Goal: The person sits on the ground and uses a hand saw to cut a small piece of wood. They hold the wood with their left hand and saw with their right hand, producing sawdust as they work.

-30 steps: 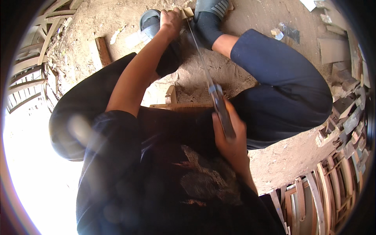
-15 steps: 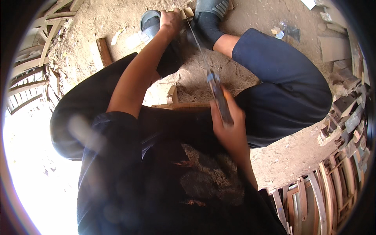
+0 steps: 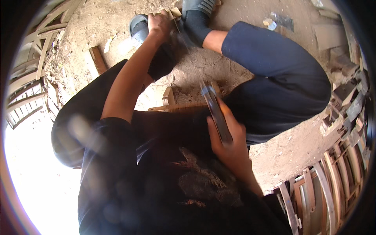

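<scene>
My right hand (image 3: 231, 137) is wrapped around the dark handle of a handsaw (image 3: 217, 114), in front of my lap. The saw's thin blade, smeared by motion, stretches away toward a small piece of wood (image 3: 176, 12) between my feet. My left hand (image 3: 159, 24) is closed on that wood, pressing it beside the sandal on my left foot. How deep the blade sits in the wood cannot be made out. Under me is part of a low wooden seat (image 3: 180, 107), with a short block (image 3: 169, 96) standing at its edge.
A wood offcut (image 3: 97, 59) lies on the dirt floor left of my left leg. Beyond my right knee are a clear plastic scrap (image 3: 282, 21) and piled wood scraps (image 3: 346, 100). Curved wooden pieces (image 3: 329, 184) stand at lower right; wooden frames (image 3: 41, 51) are at the far left.
The saw and my right hand have drawn back toward my body. My left hand keeps its hold on the wood. The whole view has shifted slightly.
</scene>
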Demonstrator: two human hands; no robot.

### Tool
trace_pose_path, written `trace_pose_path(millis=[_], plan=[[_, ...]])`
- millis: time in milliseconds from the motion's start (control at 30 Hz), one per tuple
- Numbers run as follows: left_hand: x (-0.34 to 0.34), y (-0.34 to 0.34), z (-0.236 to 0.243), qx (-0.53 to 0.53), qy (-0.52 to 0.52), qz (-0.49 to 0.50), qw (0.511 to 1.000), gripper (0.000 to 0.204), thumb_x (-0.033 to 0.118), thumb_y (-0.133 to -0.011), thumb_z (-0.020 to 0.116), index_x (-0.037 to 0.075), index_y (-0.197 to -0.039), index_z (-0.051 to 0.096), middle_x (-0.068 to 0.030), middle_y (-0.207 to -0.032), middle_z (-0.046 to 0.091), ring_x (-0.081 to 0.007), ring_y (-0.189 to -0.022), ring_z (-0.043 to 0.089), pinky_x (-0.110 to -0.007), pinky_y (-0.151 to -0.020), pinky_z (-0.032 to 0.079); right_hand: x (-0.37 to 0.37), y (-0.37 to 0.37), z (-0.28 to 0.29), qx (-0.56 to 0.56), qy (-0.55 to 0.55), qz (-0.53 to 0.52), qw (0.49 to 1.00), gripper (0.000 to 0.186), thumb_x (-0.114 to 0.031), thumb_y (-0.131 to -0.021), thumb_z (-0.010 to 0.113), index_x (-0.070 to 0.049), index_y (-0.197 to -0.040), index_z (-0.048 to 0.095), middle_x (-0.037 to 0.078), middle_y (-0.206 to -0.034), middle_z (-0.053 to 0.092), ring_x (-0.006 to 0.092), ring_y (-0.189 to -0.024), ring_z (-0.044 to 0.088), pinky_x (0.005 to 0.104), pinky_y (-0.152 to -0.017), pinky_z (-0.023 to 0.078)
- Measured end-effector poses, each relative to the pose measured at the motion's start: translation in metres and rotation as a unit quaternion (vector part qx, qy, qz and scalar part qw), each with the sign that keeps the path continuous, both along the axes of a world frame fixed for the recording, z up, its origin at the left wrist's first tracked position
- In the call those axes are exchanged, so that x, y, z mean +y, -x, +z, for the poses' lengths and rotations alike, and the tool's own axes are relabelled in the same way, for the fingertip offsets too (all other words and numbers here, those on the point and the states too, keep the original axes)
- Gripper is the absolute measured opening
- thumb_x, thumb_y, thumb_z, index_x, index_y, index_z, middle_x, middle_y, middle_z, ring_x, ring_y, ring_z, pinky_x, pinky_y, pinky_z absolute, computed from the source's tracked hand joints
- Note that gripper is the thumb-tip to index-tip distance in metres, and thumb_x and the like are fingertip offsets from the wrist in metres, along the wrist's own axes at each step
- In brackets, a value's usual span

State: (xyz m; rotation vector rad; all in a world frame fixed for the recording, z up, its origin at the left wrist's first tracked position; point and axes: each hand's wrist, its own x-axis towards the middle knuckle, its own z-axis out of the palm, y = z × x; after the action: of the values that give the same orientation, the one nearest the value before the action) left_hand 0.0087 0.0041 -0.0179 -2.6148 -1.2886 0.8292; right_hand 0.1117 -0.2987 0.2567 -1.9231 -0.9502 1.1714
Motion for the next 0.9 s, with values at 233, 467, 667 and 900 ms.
trace_pose_path(millis=[233, 467, 667, 900], plan=[[0.000, 0.006, 0.022, -0.057, 0.012, -0.036, 0.998, 0.044, 0.042, -0.093, 0.058, 0.007, -0.119, 0.058, -0.0113, -0.102, 0.065, -0.0251, -0.098, 0.069, -0.046, -0.096, 0.044, -0.006, -0.001, -0.017, 0.010, 0.015, -0.009, 1.000, 0.044, -0.005, -0.093, 0.064, 0.005, -0.134, 0.053, 0.024, -0.091, 0.069, 0.0207, -0.085, 0.073, 0.0324, -0.074, 0.054], [0.012, 0.008, 0.011, -0.119, 0.034, -0.037, 0.992, 0.041, 0.035, -0.090, 0.060, 0.004, -0.119, 0.057, -0.0133, -0.107, 0.069, -0.0263, -0.101, 0.069, -0.044, -0.095, 0.046, 0.008, 0.001, -0.015, 0.026, 0.020, -0.006, 0.999, 0.048, -0.008, -0.093, 0.062, 0.001, -0.138, 0.050, 0.023, -0.068, 0.062, 0.0351, -0.070, 0.072, 0.0364, -0.058, 0.052], [0.015, 0.004, -0.006, -0.251, -0.078, 0.000, 0.965, 0.037, 0.031, -0.089, 0.060, 0.006, -0.115, 0.058, -0.0179, -0.105, 0.066, -0.0332, -0.102, 0.065, -0.046, -0.092, 0.048, 0.001, 0.001, -0.002, 0.033, 0.039, 0.010, 0.999, 0.043, -0.006, -0.093, 0.063, 0.005, -0.133, 0.053, 0.013, -0.070, 0.060, 0.0138, -0.068, 0.060, 0.0279, -0.060, 0.048], [0.026, 0.017, 0.018, -0.195, 0.065, 0.039, 0.978, 0.038, 0.039, -0.094, 0.055, 0.006, -0.110, 0.067, -0.0174, -0.106, 0.071, -0.0313, -0.101, 0.069, -0.042, -0.088, 0.055, -0.004, 0.008, -0.017, 0.022, 0.016, 0.006, 1.000, 0.044, -0.010, -0.092, 0.065, 0.005, -0.132, 0.054, 0.018, -0.065, 0.060, 0.0270, -0.059, 0.070, 0.0324, -0.055, 0.049]])
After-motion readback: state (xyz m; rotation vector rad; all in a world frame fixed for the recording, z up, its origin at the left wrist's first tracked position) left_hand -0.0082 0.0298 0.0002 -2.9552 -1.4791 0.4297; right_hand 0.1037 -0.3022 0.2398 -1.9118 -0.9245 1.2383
